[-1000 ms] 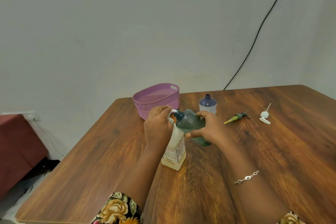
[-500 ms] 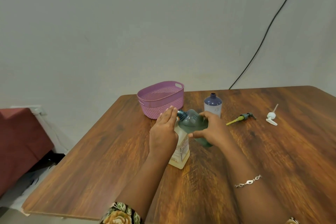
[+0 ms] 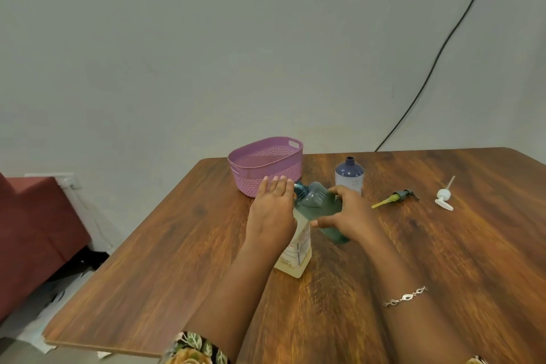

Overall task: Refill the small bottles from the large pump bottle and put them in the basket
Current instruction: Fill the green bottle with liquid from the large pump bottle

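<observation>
The large pump bottle (image 3: 297, 257), pale yellow with a white label, stands on the wooden table (image 3: 413, 245). My left hand (image 3: 273, 210) lies flat on its pump head, fingers stretched out. My right hand (image 3: 350, 217) grips a small teal bottle (image 3: 316, 204), tilted with its open neck against the pump spout. A second small bottle (image 3: 349, 173), purple and white with no cap, stands upright behind it. The pink basket (image 3: 267, 165) sits at the table's far left and looks empty.
Two loose pump tops lie on the table to the right: a grey one with a yellow tube (image 3: 394, 198) and a white one (image 3: 444, 196). A black cable (image 3: 437, 59) runs down the wall. A dark red seat (image 3: 32, 233) stands left of the table.
My left hand has flattened, its fingers now stretched out over the pump head instead of curled round it. The teal bottle stays tilted at the spout. The camera view has shifted slightly.
</observation>
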Demonstrator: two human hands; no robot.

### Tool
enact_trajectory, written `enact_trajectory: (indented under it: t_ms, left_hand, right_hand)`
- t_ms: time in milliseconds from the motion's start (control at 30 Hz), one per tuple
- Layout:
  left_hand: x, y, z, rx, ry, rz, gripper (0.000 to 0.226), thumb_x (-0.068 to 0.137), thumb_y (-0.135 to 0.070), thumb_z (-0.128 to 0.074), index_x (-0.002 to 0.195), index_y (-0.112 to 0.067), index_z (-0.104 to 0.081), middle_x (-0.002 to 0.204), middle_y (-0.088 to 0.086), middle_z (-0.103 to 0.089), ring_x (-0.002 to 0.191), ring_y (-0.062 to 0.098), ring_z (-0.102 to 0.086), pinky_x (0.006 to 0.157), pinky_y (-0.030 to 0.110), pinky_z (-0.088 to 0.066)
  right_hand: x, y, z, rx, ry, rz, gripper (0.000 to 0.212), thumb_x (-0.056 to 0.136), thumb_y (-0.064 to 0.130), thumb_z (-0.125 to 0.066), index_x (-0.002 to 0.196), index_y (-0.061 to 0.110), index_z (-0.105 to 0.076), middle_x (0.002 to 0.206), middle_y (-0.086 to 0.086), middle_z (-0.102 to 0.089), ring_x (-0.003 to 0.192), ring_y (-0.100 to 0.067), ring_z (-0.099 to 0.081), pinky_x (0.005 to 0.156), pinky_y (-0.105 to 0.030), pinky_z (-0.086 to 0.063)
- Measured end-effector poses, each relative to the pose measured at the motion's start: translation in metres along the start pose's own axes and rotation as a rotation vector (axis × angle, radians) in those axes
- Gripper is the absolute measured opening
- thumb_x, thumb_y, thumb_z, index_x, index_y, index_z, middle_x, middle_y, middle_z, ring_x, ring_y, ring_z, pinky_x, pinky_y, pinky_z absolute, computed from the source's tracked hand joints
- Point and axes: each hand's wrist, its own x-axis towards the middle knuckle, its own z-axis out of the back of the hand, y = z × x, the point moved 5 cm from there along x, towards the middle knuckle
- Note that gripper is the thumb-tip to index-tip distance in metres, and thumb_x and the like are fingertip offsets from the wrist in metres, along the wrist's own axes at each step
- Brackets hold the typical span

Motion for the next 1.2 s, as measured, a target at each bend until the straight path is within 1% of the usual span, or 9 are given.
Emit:
enact_trajectory:
  t_ms: [333,433,533,700,767,867,1000,1100,1200]
  left_hand:
    - [0.002,-0.004,0.012,-0.032,0.01,0.017,0.062,0.093,-0.002,-0.034,0.149,-0.01,-0.009,0.157,0.007,-0.009,0.145,0.017,-0.003,0.115,0.028,0.005]
    - [-0.003,-0.003,0.006,-0.022,0.05,0.027,0.063,0.093,-0.002,-0.034,0.15,-0.01,-0.007,0.157,0.007,-0.008,0.145,0.017,-0.003,0.115,0.027,0.003]
    - [-0.005,-0.005,0.007,0.023,0.078,0.027,0.06,0.095,-0.004,-0.032,0.149,-0.008,-0.006,0.157,0.01,-0.008,0.145,0.02,-0.003,0.115,0.029,0.0]
    - [-0.003,-0.013,0.012,0.102,0.127,0.033,0.067,0.093,-0.019,-0.042,0.149,-0.004,-0.007,0.156,0.014,-0.009,0.145,0.025,-0.006,0.116,0.035,0.0]
    - [0.0,-0.014,0.015,0.105,0.115,0.035,0.066,0.093,-0.019,-0.042,0.149,-0.004,-0.01,0.156,0.013,-0.012,0.145,0.024,-0.008,0.116,0.034,0.0]
    - [0.006,-0.018,0.017,0.071,0.121,0.032,0.066,0.093,-0.016,-0.043,0.149,-0.006,-0.009,0.157,0.011,-0.011,0.145,0.022,-0.007,0.116,0.032,-0.001]
    - [0.002,-0.016,0.01,0.093,0.122,0.041,0.067,0.093,-0.013,-0.043,0.148,-0.003,-0.007,0.156,0.015,-0.01,0.145,0.025,-0.006,0.116,0.034,0.0]
    - [-0.004,-0.015,0.004,0.126,0.155,0.043,0.067,0.094,-0.011,-0.041,0.148,0.0,-0.003,0.156,0.019,-0.007,0.144,0.029,-0.004,0.116,0.036,0.0]
    - [-0.006,-0.016,0.005,0.094,0.154,0.036,0.07,0.094,-0.018,-0.044,0.148,-0.001,-0.003,0.156,0.017,-0.005,0.145,0.028,-0.003,0.116,0.036,0.0]
  right_hand:
    - [0.004,0.004,0.007,0.006,0.0,0.001,0.072,0.065,0.026,-0.082,0.127,0.013,-0.047,0.125,-0.004,-0.054,0.11,-0.019,-0.05,0.085,-0.03,-0.043]
    - [0.002,0.0,0.003,0.001,0.018,-0.009,0.071,0.065,0.026,-0.082,0.126,0.016,-0.048,0.124,-0.003,-0.054,0.108,-0.017,-0.05,0.083,-0.028,-0.042]
    - [0.001,-0.002,0.001,0.004,0.02,-0.012,0.071,0.067,0.024,-0.081,0.128,0.016,-0.047,0.126,-0.003,-0.053,0.113,-0.019,-0.049,0.085,-0.028,-0.041]
    - [0.0,-0.002,0.004,0.018,0.007,-0.013,0.071,0.064,0.025,-0.083,0.126,0.016,-0.048,0.124,-0.002,-0.054,0.108,-0.017,-0.05,0.086,-0.03,-0.042]
    - [0.002,-0.003,0.006,0.016,-0.004,-0.019,0.072,0.064,0.026,-0.083,0.126,0.017,-0.048,0.123,-0.002,-0.054,0.109,-0.018,-0.05,0.088,-0.033,-0.044]
    - [0.004,-0.004,0.009,0.019,-0.013,-0.012,0.072,0.064,0.025,-0.083,0.126,0.015,-0.048,0.123,-0.002,-0.054,0.109,-0.017,-0.05,0.087,-0.031,-0.043]
    - [0.005,-0.004,0.004,0.025,-0.005,-0.004,0.07,0.064,0.027,-0.083,0.124,0.017,-0.049,0.121,-0.002,-0.055,0.101,-0.014,-0.049,0.085,-0.031,-0.043]
    - [0.005,-0.004,0.001,-0.001,0.003,-0.006,0.071,0.064,0.027,-0.083,0.125,0.018,-0.048,0.122,-0.002,-0.055,0.106,-0.017,-0.05,0.084,-0.031,-0.043]
    - [0.003,-0.004,0.002,-0.003,0.002,-0.003,0.071,0.064,0.028,-0.083,0.125,0.018,-0.049,0.122,-0.002,-0.056,0.108,-0.018,-0.051,0.083,-0.03,-0.042]
